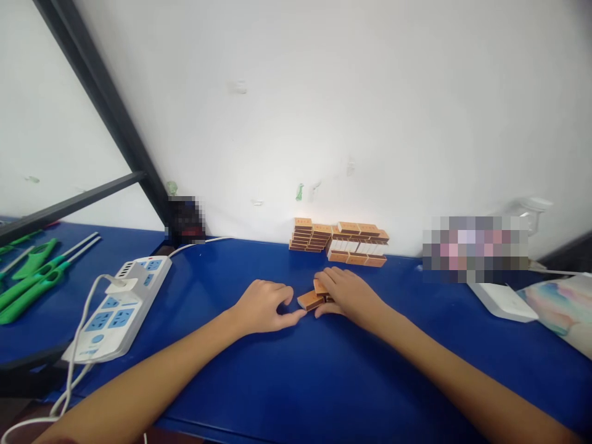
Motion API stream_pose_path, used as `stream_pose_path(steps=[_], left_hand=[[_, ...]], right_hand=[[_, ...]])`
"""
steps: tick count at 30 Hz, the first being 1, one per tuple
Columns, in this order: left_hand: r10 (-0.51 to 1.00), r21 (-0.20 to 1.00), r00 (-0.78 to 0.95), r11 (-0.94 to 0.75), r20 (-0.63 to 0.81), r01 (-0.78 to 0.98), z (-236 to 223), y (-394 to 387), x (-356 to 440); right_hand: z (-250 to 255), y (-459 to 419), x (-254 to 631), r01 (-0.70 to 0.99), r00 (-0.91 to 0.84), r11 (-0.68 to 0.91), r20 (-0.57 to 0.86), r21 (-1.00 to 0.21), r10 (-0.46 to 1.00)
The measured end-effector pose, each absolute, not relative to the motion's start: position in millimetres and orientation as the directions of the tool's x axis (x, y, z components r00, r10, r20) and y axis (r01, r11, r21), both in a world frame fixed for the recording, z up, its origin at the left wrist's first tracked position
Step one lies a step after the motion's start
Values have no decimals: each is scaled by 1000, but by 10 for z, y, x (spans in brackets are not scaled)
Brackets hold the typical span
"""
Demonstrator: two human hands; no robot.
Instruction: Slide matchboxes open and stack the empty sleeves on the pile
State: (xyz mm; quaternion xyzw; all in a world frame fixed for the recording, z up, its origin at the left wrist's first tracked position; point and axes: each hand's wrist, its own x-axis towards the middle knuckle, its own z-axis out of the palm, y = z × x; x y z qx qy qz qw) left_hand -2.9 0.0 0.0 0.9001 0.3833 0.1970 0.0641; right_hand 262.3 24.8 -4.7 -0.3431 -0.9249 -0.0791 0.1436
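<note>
My right hand [346,291] is closed around small orange-brown matchboxes in the middle of the blue table, and its fingers partly cover them. One matchbox [311,301] pokes out to the left of that hand, lying flat and slightly angled. Another matchbox [320,287] shows under the right fingertips. My left hand [268,306] is just left of them, thumb and curled fingers apart and nothing between them. Its thumb tip comes close to the jutting matchbox; whether it touches, I cannot tell. Behind, against the wall, stand a stepped matchbox stack [309,237] and a wider matchbox stack [358,246].
A white power strip [143,308] with a plugged-in charger and cable lies at left. Green long-nosed lighters [41,280] lie beyond the dark metal frame [99,92]. On the right are a white box-like object [504,302] and a pastel-patterned item [559,302]. Two areas are pixelated.
</note>
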Motion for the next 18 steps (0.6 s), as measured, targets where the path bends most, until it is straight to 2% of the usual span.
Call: stream_pose_path(steps=[3, 5, 8, 12, 18], left_hand=[[720, 272, 619, -693, 313, 668, -8, 4, -28], [732, 270, 603, -680, 317, 682, -13, 12, -24], [740, 259, 587, -668, 328, 697, -16, 22, -14], [718, 243, 616, -693, 325, 679, -14, 18, -6], [701, 222, 653, -712, 288, 666, -40, -5, -7]], right_hand=[[231, 396, 2624, 591, -744, 803, 338, -69, 577], [463, 582, 2572, 605, -713, 790, 377, -96, 591], [697, 929, 2405, 742, -603, 669, 478, 41, 639], [688, 1292, 2153, 768, -631, 599, 428, 228, 647], [482, 1410, 2040, 789, -614, 499, 427, 359, 664]])
